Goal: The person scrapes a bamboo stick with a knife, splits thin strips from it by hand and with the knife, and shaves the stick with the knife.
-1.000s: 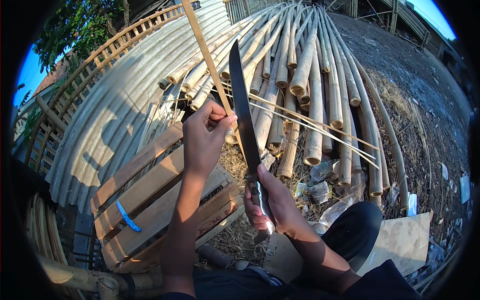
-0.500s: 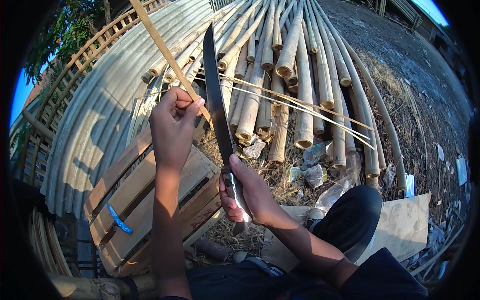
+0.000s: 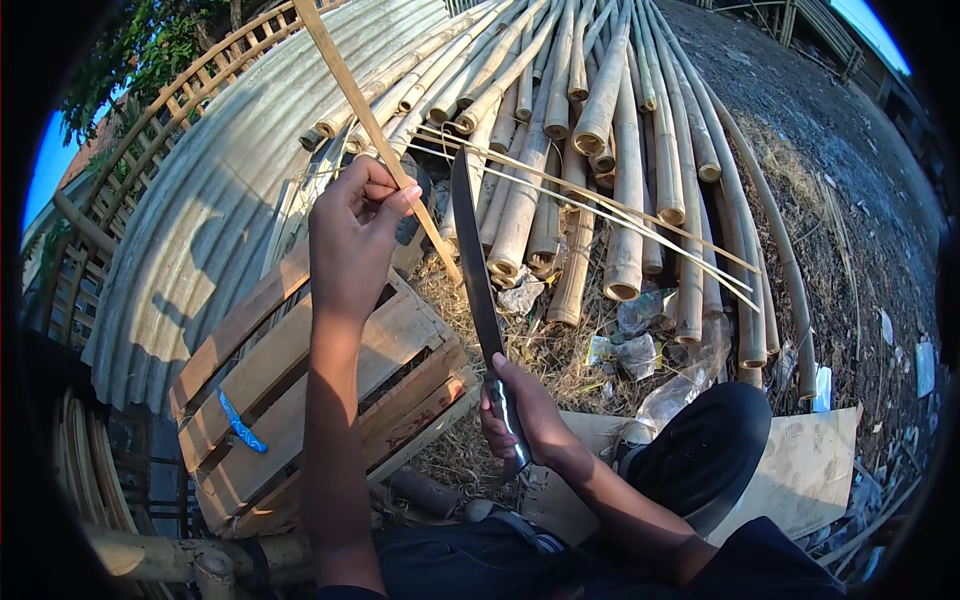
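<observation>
My left hand [image 3: 365,220] pinches a flat bamboo strip [image 3: 340,75] between thumb and fingers. The strip slants from the upper left down past the hand, its lower end near the machete blade. In my right hand [image 3: 525,410] is a machete [image 3: 478,265], the fingers wrapped round its handle. Its long dark blade points up and slightly left, standing just right of the strip's lower end with a small gap. Several thin split bamboo strips [image 3: 610,208] lie across the pole ends beyond the blade.
A large stack of bamboo poles [image 3: 625,230] fans out ahead. To the left are a wooden slatted crate [image 3: 285,375] with a blue curved object [image 3: 240,422] on it, and corrugated sheeting [image 3: 190,270]. Cardboard [image 3: 800,465] lies by my bent knee, with plastic litter [image 3: 640,355] beyond.
My right hand has lowered the machete and moved it slightly right, away from the left hand. The left hand still holds the strip, little changed. The view has shifted slightly.
</observation>
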### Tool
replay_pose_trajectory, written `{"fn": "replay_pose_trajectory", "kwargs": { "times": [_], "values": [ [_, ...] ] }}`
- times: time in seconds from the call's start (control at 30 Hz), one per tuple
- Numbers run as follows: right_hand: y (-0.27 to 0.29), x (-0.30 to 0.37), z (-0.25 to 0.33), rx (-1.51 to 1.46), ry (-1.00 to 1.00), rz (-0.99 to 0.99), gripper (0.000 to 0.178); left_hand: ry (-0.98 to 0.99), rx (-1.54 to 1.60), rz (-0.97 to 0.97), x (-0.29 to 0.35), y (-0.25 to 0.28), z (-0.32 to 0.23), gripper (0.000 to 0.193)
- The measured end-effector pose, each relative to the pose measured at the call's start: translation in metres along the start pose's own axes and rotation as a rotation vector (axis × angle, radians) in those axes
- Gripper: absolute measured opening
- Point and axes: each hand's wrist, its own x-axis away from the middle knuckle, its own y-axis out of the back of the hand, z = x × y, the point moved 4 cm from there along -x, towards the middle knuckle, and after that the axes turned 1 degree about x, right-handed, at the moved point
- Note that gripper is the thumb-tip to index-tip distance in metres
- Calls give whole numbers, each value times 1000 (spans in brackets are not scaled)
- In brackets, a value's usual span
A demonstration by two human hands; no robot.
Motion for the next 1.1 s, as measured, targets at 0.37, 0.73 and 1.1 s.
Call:
{"fn": "replay_pose_trajectory", "kwargs": {
  "times": [0.37, 0.73, 1.1],
  "values": [
    [31, -14, -32, -81, -66, -131, 56, 5, 88, 7, -3, 3, 8, 12],
    [-51, 16, 44, 17, 221, 94, 53, 93, 90, 25, 3, -13, 5, 12],
    [53, -25, -57, -48, -28, -228, 55, -48, -38, -80, 2, -3, 6, 14]
  ]
}}
